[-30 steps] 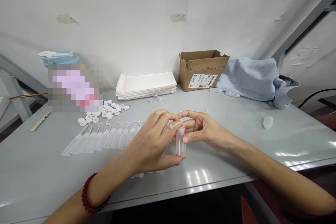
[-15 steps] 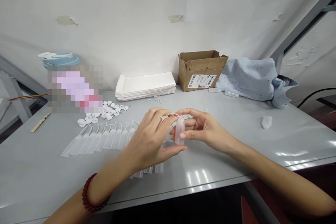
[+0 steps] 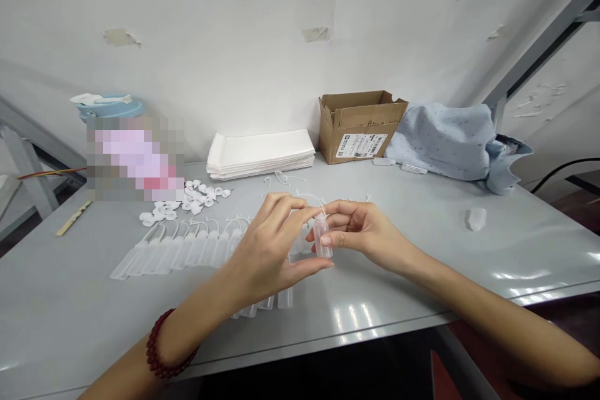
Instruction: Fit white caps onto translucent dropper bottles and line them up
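A small clear plastic vial [image 3: 322,251] stands upright, pinched between fingers [image 3: 342,239].

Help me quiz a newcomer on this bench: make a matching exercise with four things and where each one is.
Things:
1. small clear bottle
2. cardboard box
3. bead bracelet
4. row of clear bottles

Places:
A. lying on the table, beyond the left forearm
B. around the wrist
C. pinched between the left hand and the right hand
D. at the back of the table, flaps open

Pairs: 1-C, 2-D, 3-B, 4-A
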Motion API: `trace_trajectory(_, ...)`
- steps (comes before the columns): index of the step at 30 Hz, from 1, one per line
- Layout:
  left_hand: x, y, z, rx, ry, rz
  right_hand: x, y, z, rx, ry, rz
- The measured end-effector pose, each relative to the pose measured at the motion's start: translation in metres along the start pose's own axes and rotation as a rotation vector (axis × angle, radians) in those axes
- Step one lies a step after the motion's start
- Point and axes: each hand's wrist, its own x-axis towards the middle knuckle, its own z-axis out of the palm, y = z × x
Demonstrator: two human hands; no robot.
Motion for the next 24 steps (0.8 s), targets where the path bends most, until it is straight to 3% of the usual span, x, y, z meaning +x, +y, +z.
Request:
trace_trajectory(4,-0.0003,0.0007,0.0029,-0.02,0.062,0.038,0.0002,-0.0006,-0.0003,0.004,0.019,0.004)
trace_trajectory(11,0.0015,0.004,0.0037,-0.081,0.092,-0.024,0.0,0.0022,0.0014,0.01,0.056,-0.073)
trace_trajectory(24,-0.0011,0.0037,0.0074,-0.015,0.089,0.094,-0.0012,0.0001,0.0053,0.038,0.09,-0.054)
